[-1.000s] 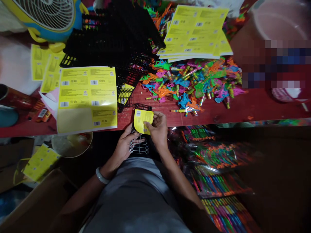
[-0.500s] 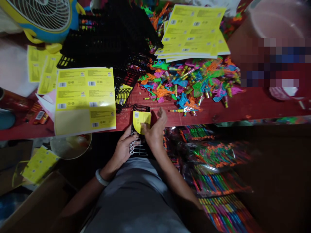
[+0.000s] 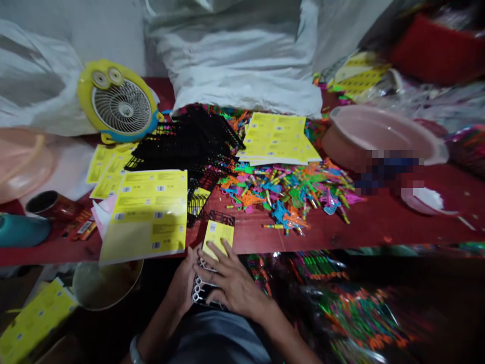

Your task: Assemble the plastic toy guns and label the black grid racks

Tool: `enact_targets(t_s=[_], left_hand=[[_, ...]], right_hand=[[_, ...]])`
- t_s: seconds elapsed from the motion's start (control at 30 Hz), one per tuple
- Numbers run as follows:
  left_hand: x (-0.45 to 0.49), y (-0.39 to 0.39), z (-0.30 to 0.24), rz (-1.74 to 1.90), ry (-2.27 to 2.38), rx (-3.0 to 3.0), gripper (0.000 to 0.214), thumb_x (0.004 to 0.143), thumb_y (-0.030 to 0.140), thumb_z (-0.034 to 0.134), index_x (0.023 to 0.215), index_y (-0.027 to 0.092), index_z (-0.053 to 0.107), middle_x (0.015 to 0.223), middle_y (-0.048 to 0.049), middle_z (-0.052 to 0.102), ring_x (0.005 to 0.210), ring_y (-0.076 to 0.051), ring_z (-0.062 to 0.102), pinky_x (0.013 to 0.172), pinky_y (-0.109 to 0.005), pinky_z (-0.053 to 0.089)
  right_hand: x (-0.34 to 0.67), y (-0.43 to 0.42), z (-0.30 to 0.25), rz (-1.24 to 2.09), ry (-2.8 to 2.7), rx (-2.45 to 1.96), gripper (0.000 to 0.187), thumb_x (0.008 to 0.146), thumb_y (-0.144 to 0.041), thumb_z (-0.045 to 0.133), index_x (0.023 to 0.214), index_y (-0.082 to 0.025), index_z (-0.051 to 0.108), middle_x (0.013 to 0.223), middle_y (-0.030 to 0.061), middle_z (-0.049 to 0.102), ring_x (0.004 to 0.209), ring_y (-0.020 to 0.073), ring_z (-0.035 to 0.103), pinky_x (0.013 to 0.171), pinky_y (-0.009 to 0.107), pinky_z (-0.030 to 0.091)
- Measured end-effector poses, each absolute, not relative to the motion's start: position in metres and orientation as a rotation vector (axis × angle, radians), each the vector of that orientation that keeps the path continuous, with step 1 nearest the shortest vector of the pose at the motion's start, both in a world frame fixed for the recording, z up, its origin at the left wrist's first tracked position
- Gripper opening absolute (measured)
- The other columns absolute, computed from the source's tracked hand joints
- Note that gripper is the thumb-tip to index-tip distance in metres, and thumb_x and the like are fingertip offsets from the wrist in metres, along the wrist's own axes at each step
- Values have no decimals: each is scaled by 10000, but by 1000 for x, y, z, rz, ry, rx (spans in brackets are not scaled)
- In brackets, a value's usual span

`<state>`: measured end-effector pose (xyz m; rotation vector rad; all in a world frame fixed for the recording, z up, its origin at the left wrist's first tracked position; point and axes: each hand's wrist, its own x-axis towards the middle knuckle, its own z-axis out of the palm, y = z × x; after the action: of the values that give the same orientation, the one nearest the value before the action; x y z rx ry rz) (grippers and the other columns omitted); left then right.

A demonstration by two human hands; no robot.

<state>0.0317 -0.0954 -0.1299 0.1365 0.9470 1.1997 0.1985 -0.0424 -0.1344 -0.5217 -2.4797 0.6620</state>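
Observation:
A black plastic grid rack leans against the table's front edge, low in front of my body. My left hand grips its left side, with the fingertips partly hidden. On the rack's upper part lies a yellow label with printed text. My right hand rests flat over the label's lower part and the grid, fingers spread. Left of the rack is a sheet of yellow labels, with one pale gap at its lower left.
Black racks are heaped behind the sheet. Colourful small plastic toys lie piled on the red table, beside stacked label sheets. A yellow-and-blue fan and a pink basin stand behind. Bagged toys sit below at right.
My right hand has come down from beside the label and now lies flat across it. The label looks pressed flatter. The view has tilted up, showing more of the table's back.

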Motion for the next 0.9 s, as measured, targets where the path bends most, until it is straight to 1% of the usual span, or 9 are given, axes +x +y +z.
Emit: enact_targets(t_s=[0.1, 0.2, 0.27, 0.37, 0.43, 0.57, 0.7, 0.8, 0.9], left_hand=[[38, -95, -124, 1245, 1023, 145, 446, 707, 381, 907, 1109, 229, 789, 1138, -96, 790, 1140, -300, 728, 970, -363, 581], [44, -90, -116, 1305, 1050, 171, 485, 671, 392, 928, 1102, 213, 795, 1132, -100, 794, 1089, -286, 740, 942, -346, 582], [45, -84, -111, 1351, 1080, 202, 544, 668, 429, 924, 1146, 213, 782, 1143, -103, 792, 1047, -281, 747, 911, -354, 591], [42, -71, -107, 1411, 1092, 284, 626, 686, 446, 902, 1240, 203, 742, 1192, -121, 779, 1071, -299, 741, 935, -397, 590], [39, -64, -107, 1440, 1065, 364, 655, 725, 459, 867, 1302, 192, 708, 1265, -137, 752, 1159, -318, 712, 1011, -432, 563], [32, -60, -109, 1399, 1112, 631, 676, 816, 440, 795, 1433, 235, 611, 1495, -115, 614, 1412, -303, 548, 1193, -432, 428], [16, -64, -114, 1325, 1380, 977, 556, 936, 445, 645, 1452, 248, 579, 1500, -109, 606, 1400, -259, 562, 1212, -432, 408], [-9, -68, -118, 1404, 1727, 1287, 393, 975, 384, 568, 1321, 221, 657, 1391, -128, 662, 1320, -253, 608, 1176, -451, 445], [-42, -72, -119, 1561, 2212, 1359, 396, 967, 333, 559, 1328, 185, 623, 1426, -170, 588, 1374, -281, 535, 1181, -500, 422]], right_hand=[[198, -51, -131, 754, -2431, -470, 873, 848, -400, 779, 1562, -570, 308, 1422, -50, 664, 1361, 301, 594, 1187, 523, 486], [196, -49, -130, 812, -2131, -550, 698, 880, -300, 708, 1449, -627, 468, 1131, -80, 800, 1082, 300, 769, 1006, 507, 643], [192, -47, -132, 779, -1856, -757, 558, 867, -328, 709, 1331, -613, 587, 1116, -54, 793, 1050, 336, 768, 948, 561, 659], [186, -43, -135, 830, -1517, -1087, 530, 805, -412, 784, 1298, -532, 630, 1270, 0, 736, 1191, 378, 704, 1028, 632, 592], [185, -37, -134, 1191, -1497, -1112, 471, 772, -502, 810, 1226, -467, 687, 1188, 1, 766, 1121, 359, 734, 970, 594, 623], [197, -1, -109, 1908, -1425, -1061, 379, 791, -624, 768, 959, -286, 740, 711, -11, 746, 598, 210, 709, 591, 372, 638], [217, 85, -63, 1430, -1349, -1035, 478, 693, -635, 850, 786, -202, 671, 641, 3, 699, 526, 146, 640, 497, 261, 542], [215, 142, -45, 1120, -1200, -932, 505, 747, -655, 802, 965, -218, 673, 873, 29, 751, 731, 168, 728, 601, 280, 589], [185, 148, -56, 1140, -1268, -950, 551, 732, -634, 820, 1064, -231, 643, 953, 40, 755, 752, 178, 738, 601, 295, 592]])
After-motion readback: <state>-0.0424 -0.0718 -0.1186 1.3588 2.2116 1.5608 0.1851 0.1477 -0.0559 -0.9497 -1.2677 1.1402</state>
